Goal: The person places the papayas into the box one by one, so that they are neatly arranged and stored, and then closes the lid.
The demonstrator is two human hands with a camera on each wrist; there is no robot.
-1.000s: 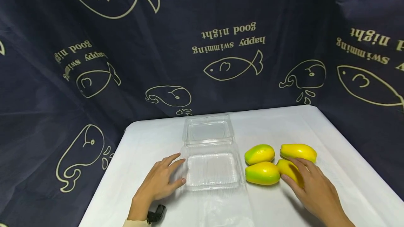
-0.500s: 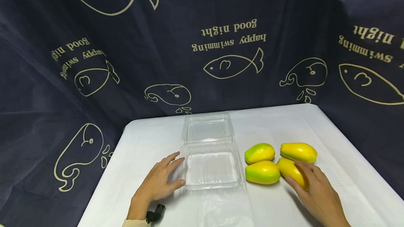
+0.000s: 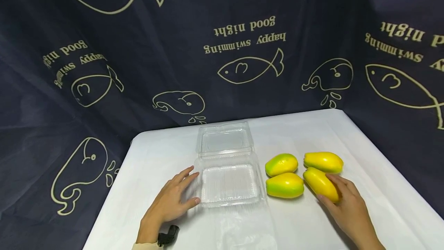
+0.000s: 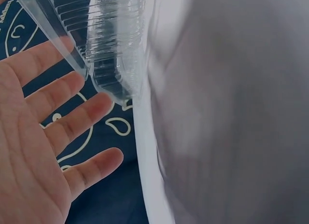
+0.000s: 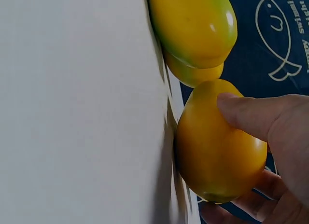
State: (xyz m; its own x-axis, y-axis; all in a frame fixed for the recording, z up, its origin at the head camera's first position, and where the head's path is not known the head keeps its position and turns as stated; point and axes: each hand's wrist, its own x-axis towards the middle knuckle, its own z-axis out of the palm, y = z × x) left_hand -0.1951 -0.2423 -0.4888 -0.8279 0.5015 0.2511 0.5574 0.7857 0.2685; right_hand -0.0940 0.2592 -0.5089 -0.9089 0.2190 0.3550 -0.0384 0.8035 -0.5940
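Note:
My right hand holds a yellow papaya at its near right end, thumb on one side and fingers on the other. In the right wrist view the thumb lies across the upper side of this papaya, with fingers behind it. Left of it lie two yellow-green papayas, a front one and a rear one; another yellow papaya lies behind. My left hand, fingers spread and fairly straight, is at the left edge of an opened clear plastic clamshell box. Its fingertips overlap the box's side.
The box's lid is folded back toward the far edge of the white-covered table. A clear plastic sheet extends in front of the box. A dark blue curtain with fish drawings hangs behind and at both sides.
My right hand has shifted on the papaya, which now shows more of itself and sits turned slightly. The left hand keeps its place by the box. The head view has moved a little.

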